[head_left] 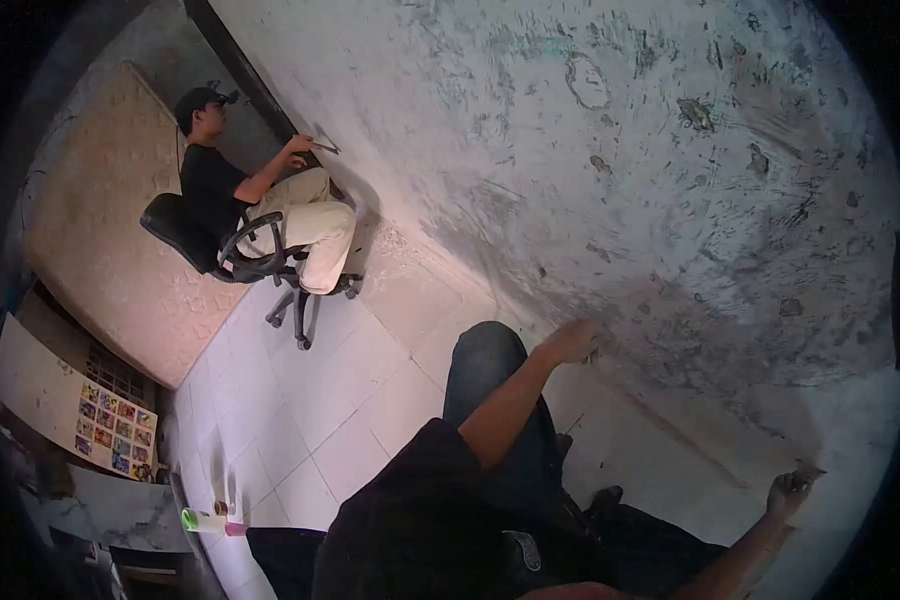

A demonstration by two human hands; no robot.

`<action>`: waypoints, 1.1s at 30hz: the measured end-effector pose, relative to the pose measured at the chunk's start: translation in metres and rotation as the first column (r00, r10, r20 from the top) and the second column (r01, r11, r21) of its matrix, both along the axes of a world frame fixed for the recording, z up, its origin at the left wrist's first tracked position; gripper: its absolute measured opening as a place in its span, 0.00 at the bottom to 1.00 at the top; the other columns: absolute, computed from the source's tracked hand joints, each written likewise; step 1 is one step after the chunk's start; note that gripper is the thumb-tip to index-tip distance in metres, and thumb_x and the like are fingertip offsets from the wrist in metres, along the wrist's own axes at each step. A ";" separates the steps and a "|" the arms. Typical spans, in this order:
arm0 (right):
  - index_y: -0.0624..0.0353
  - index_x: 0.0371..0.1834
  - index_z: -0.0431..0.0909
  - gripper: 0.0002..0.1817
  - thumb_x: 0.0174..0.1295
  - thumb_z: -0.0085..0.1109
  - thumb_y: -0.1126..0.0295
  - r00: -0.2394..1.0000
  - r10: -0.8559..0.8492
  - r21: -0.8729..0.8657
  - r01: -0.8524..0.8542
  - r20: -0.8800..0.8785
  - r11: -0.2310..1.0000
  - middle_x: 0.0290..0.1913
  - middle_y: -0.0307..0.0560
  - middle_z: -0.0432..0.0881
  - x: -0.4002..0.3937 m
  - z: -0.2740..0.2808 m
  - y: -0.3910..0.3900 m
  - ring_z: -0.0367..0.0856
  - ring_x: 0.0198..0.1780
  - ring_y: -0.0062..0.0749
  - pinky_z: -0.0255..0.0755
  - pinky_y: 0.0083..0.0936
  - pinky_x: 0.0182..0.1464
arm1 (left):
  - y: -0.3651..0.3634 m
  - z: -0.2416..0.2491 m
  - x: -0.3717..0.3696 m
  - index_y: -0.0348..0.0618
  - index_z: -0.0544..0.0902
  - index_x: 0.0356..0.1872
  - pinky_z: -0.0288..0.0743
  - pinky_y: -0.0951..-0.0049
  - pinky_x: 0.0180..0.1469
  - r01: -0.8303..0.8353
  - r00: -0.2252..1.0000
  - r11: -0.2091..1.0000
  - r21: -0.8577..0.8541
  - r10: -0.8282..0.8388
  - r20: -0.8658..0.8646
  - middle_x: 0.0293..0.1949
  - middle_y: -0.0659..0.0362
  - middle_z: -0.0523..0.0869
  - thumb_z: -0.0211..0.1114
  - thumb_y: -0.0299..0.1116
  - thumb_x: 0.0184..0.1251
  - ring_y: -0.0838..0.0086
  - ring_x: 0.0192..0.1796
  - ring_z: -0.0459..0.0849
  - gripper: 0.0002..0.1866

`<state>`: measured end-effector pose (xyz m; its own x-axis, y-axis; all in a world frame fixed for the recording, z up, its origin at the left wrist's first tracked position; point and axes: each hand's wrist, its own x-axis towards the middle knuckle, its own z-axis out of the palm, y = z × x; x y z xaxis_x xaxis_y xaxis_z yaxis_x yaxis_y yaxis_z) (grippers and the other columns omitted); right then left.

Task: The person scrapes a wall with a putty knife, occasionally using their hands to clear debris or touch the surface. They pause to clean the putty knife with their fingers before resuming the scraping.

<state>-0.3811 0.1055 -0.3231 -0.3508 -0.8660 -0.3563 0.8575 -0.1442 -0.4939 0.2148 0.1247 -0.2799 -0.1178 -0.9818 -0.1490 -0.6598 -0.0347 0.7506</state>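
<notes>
The rough, patchy grey wall (610,200) rises in front of me and to my right. My left hand (573,343) is by its lower part, above my bent knee, with the fingers curled; whatever they may hold is hidden. Lower right, my right hand (790,494) is closed around a thin blade-like tool (814,470), its tip at or close to the foot of the wall. Whether the tip touches cannot be made out.
Another person (215,180) sits on a black swivel chair (260,250), holding a thin tool against the wall. Behind leans a mattress (120,230). A green-capped bottle (202,521) and a sheet of colourful pictures (115,430) are at left. White tiles (355,440) cover the floor.
</notes>
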 end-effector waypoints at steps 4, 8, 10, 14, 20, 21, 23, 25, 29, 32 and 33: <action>0.53 0.27 0.66 0.17 0.74 0.47 0.58 0.995 -0.092 0.147 0.098 -0.045 0.984 0.22 0.37 0.61 0.013 0.016 0.001 0.50 0.19 0.22 0.49 0.25 0.23 | 0.001 0.002 -0.003 0.32 0.79 0.44 0.78 0.64 0.33 -0.085 0.983 0.992 0.088 0.098 -0.157 0.28 0.50 0.86 0.50 0.38 0.74 0.66 0.20 0.84 0.17; 0.53 0.29 0.65 0.16 0.75 0.45 0.58 0.997 -0.034 0.108 0.042 -0.076 0.993 0.23 0.37 0.61 0.011 0.013 0.002 0.52 0.20 0.23 0.50 0.25 0.23 | -0.003 0.002 -0.003 0.33 0.79 0.44 0.78 0.63 0.33 -0.106 0.979 0.989 0.104 0.122 -0.165 0.28 0.50 0.86 0.51 0.37 0.74 0.64 0.23 0.85 0.16; 0.53 0.29 0.65 0.16 0.75 0.44 0.58 0.996 -0.032 0.105 0.040 -0.078 0.994 0.23 0.37 0.61 0.002 0.003 -0.001 0.52 0.20 0.24 0.50 0.26 0.23 | -0.005 -0.001 -0.002 0.34 0.77 0.49 0.74 0.69 0.24 -0.081 0.992 0.997 -0.003 0.080 -0.096 0.37 0.47 0.84 0.48 0.27 0.73 0.69 0.21 0.80 0.12; 0.52 0.28 0.69 0.16 0.73 0.48 0.57 0.992 -0.100 0.142 0.110 -0.075 0.984 0.23 0.37 0.63 0.030 0.031 0.001 0.53 0.19 0.22 0.51 0.24 0.23 | -0.001 0.008 -0.003 0.34 0.75 0.55 0.78 0.62 0.39 -0.043 0.999 0.991 -0.127 0.042 -0.016 0.43 0.43 0.84 0.52 0.28 0.68 0.57 0.40 0.86 0.17; 0.52 0.29 0.65 0.16 0.74 0.45 0.57 0.996 -0.085 0.150 0.086 -0.011 0.985 0.22 0.35 0.59 0.023 0.028 0.004 0.49 0.20 0.22 0.49 0.24 0.24 | -0.006 0.002 -0.004 0.37 0.63 0.68 0.71 0.60 0.57 -0.117 0.978 0.978 0.173 0.143 -0.149 0.50 0.41 0.81 0.54 0.28 0.66 0.51 0.53 0.80 0.28; 0.51 0.29 0.65 0.16 0.74 0.45 0.56 0.999 -0.044 0.101 0.044 0.006 0.994 0.22 0.36 0.58 0.019 0.023 0.004 0.49 0.20 0.22 0.49 0.24 0.24 | -0.011 -0.020 0.001 0.37 0.62 0.67 0.71 0.59 0.58 -0.090 0.989 0.996 0.005 0.090 -0.114 0.51 0.40 0.81 0.53 0.27 0.66 0.51 0.55 0.79 0.28; 0.51 0.29 0.66 0.16 0.74 0.45 0.56 0.998 -0.065 0.108 0.063 0.010 0.992 0.22 0.36 0.59 0.017 0.019 0.002 0.50 0.20 0.22 0.49 0.24 0.24 | -0.011 -0.023 0.001 0.37 0.60 0.67 0.71 0.58 0.58 -0.054 0.997 0.985 -0.162 0.043 -0.071 0.52 0.40 0.80 0.53 0.26 0.65 0.50 0.56 0.79 0.28; 0.51 0.29 0.66 0.16 0.74 0.46 0.56 0.996 -0.083 0.115 0.081 0.015 0.990 0.22 0.36 0.59 0.013 0.013 -0.001 0.50 0.20 0.22 0.49 0.24 0.25 | -0.002 0.007 -0.007 0.32 0.61 0.63 0.73 0.61 0.56 -0.049 0.998 0.995 -0.082 0.046 -0.038 0.51 0.40 0.79 0.41 0.18 0.65 0.54 0.50 0.81 0.23; 0.50 0.31 0.73 0.12 0.70 0.53 0.57 1.000 -0.011 0.045 0.012 -0.027 0.999 0.24 0.38 0.68 -0.015 -0.021 -0.006 0.57 0.21 0.25 0.54 0.22 0.24 | -0.010 -0.023 0.003 0.31 0.58 0.64 0.68 0.59 0.61 0.018 1.000 0.978 -0.209 -0.022 -0.013 0.52 0.39 0.79 0.43 0.17 0.64 0.53 0.56 0.78 0.25; 0.51 0.30 0.70 0.14 0.72 0.48 0.57 0.996 -0.083 0.139 0.085 -0.020 0.987 0.23 0.37 0.63 0.043 0.050 0.005 0.54 0.20 0.24 0.52 0.24 0.25 | -0.010 -0.020 0.002 0.32 0.60 0.62 0.68 0.60 0.61 -0.016 1.000 0.991 -0.132 0.014 -0.020 0.52 0.40 0.78 0.44 0.16 0.62 0.54 0.57 0.77 0.25; 0.51 0.29 0.66 0.16 0.74 0.45 0.56 0.976 -0.214 0.308 0.217 -0.045 0.926 0.22 0.36 0.57 0.068 0.080 0.010 0.52 0.20 0.24 0.51 0.25 0.26 | -0.010 -0.021 0.002 0.33 0.60 0.61 0.68 0.60 0.61 -0.016 0.999 0.984 -0.179 0.008 -0.041 0.51 0.41 0.79 0.44 0.16 0.62 0.54 0.56 0.78 0.24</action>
